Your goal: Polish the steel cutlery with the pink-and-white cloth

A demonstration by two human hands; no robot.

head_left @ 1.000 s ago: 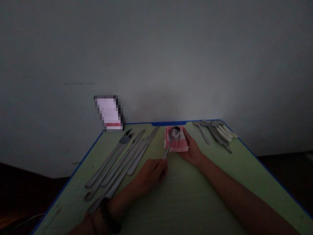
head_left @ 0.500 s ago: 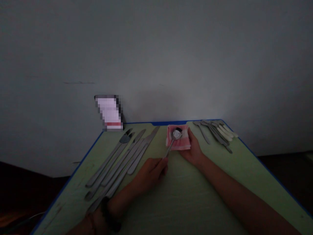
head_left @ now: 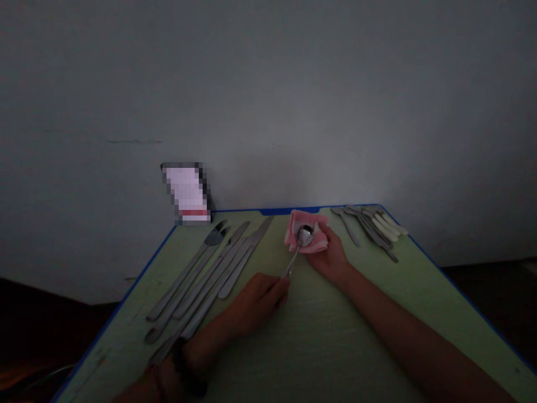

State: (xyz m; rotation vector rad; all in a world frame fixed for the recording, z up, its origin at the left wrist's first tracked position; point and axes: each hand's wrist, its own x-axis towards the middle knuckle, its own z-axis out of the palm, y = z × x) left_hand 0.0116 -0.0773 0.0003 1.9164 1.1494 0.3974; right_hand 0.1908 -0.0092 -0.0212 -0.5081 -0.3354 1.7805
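Observation:
My left hand (head_left: 264, 295) is closed around the handle of a metal spoon (head_left: 306, 235), whose bowl points away from me. The bowl lies against a folded pink and white cloth (head_left: 293, 224). That cloth rests in my right hand (head_left: 329, 254), which grips it from below and from the right; most of its fingers are hidden behind the fabric. Left of my left hand several metal knives (head_left: 229, 263) lie side by side, with spoons (head_left: 188, 268) farther left.
Several forks (head_left: 364, 224) and white-handled cutlery (head_left: 384, 224) lie at the table's back right. A phone with a blurred screen (head_left: 187, 190) leans on the wall (head_left: 268, 101) at back left. The pale green table (head_left: 319, 347) has a blue edge.
The cloth's edges have curled up around the spoon bowl, where it lay flatter before. Spoon and left hand have shifted very slightly toward me; the cutlery on the table is unmoved.

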